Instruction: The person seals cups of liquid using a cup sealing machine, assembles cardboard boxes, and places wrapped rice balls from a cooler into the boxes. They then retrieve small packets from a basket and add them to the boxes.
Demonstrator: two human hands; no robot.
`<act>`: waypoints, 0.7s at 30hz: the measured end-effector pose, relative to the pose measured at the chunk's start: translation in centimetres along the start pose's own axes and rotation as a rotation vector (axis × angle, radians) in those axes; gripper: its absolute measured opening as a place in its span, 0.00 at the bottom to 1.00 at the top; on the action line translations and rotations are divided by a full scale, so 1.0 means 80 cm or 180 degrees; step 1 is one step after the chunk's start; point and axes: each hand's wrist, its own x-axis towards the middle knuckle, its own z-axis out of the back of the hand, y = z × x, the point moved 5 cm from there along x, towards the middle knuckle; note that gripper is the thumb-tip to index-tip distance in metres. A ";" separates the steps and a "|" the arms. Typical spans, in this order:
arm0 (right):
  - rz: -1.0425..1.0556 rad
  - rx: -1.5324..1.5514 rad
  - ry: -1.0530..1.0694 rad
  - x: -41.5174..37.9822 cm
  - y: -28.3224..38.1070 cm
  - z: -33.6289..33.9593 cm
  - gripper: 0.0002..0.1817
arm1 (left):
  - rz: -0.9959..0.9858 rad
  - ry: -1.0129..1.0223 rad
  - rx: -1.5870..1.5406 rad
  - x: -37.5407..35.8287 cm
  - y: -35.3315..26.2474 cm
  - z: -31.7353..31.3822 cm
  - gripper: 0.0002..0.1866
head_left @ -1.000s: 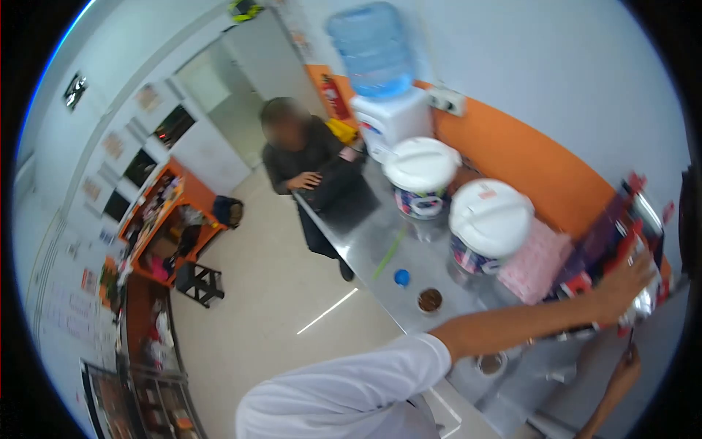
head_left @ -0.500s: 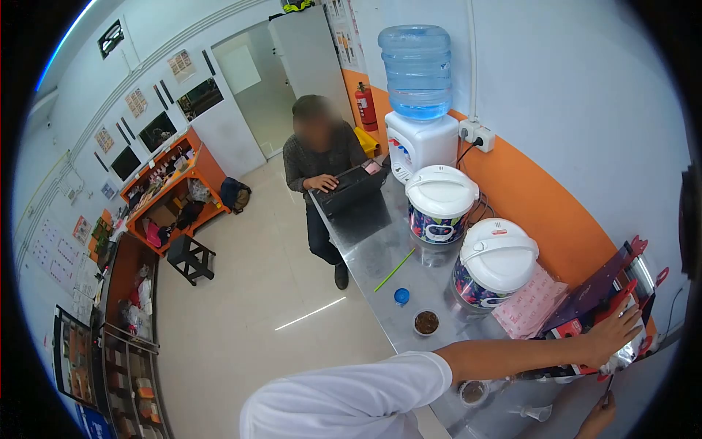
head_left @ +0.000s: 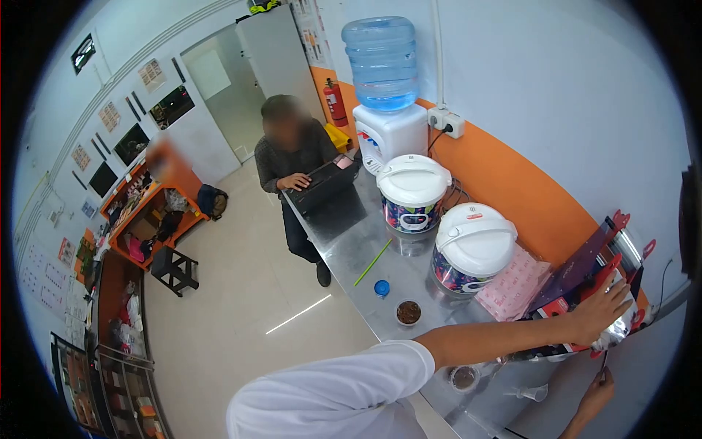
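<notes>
From where I stand, the left hand [head_left: 601,313] lies over a silvery packet [head_left: 616,332] near the wall, fingers extended; whether its grip clasps the packet, I cannot tell. Nearby, the right hand [head_left: 598,393] has its grip closed on a slim tool [head_left: 605,361]. On the bench [head_left: 340,245], pink patterned sheeting [head_left: 514,287] lies beside a white-lidded pot [head_left: 475,245].

I'm getting a bright, evenly lit view, with a white streak [head_left: 298,314] gleaming on the floor [head_left: 241,271] and glare catching the foil [head_left: 616,333]. The metal table [head_left: 347,256] is darkly mirroring the laptop [head_left: 323,189]. My lens is bowing the room, blackness is rounding off the corners, and one person's head [head_left: 287,121] is showing blurred.
</notes>
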 end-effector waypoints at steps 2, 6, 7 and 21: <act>0.0084 0.0081 -0.0184 -0.005 0.009 0.006 0.16 | 0.0002 0.0045 0.0016 0.000 0.000 0.002 0.50; 0.0026 0.0040 -0.0181 -0.004 0.005 0.003 0.16 | -0.0021 0.0169 -0.0024 0.001 0.001 0.009 0.52; 0.0061 0.0066 -0.0250 -0.004 0.003 0.000 0.16 | -0.0021 0.0112 0.0030 0.001 0.001 0.008 0.54; 0.0286 0.0310 -0.0535 -0.027 0.058 0.039 0.14 | -0.0013 0.0120 -0.0327 0.003 0.004 0.016 0.48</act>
